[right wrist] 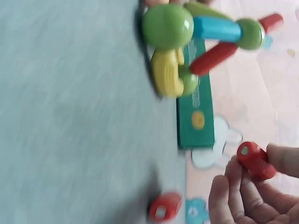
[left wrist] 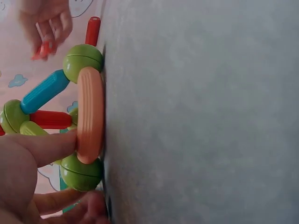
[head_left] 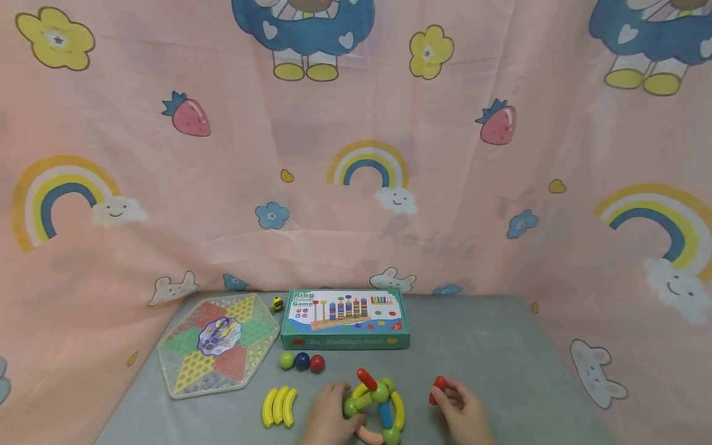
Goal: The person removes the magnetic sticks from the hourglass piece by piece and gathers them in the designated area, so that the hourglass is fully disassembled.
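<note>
A frame of green balls joined by coloured rods [head_left: 385, 415] stands on the grey table, with a red rod [head_left: 366, 379] slanting up from its top ball. My left hand [head_left: 328, 415] grips its near left side. In the left wrist view the thumb presses by the orange curved rod [left wrist: 90, 116] and fingers lie behind a green ball [left wrist: 81, 172]. To the right of the frame, my right hand [head_left: 464, 413] pinches a short red rod [right wrist: 256, 161] between thumb and fingers, off the table. Another red rod [right wrist: 166, 206] lies on the table in the right wrist view.
Several yellow curved rods [head_left: 279, 407] lie left of my left hand. Behind them sit a light green ball [head_left: 286, 360], a dark blue ball [head_left: 302, 361] and a red ball [head_left: 317, 363]. Farther back are a game box [head_left: 345, 342], a hexagonal board [head_left: 189, 390] and a small bee figure [head_left: 277, 304].
</note>
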The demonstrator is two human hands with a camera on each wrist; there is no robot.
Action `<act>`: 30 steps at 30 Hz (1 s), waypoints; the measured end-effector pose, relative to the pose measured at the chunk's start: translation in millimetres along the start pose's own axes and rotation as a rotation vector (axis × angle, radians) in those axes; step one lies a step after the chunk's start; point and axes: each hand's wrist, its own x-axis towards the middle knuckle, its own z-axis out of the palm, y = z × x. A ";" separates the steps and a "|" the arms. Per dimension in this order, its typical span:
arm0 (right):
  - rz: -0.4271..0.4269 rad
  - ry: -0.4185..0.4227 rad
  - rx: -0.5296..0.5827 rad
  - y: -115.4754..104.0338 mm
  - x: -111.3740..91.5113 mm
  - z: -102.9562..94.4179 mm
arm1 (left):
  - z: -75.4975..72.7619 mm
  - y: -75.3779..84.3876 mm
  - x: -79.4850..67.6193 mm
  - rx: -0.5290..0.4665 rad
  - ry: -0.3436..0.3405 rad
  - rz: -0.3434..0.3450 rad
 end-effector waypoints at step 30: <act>0.028 -0.093 -0.490 32.0 14.6 -24.7 | 1.2 2.3 2.9 -0.024 -0.040 0.026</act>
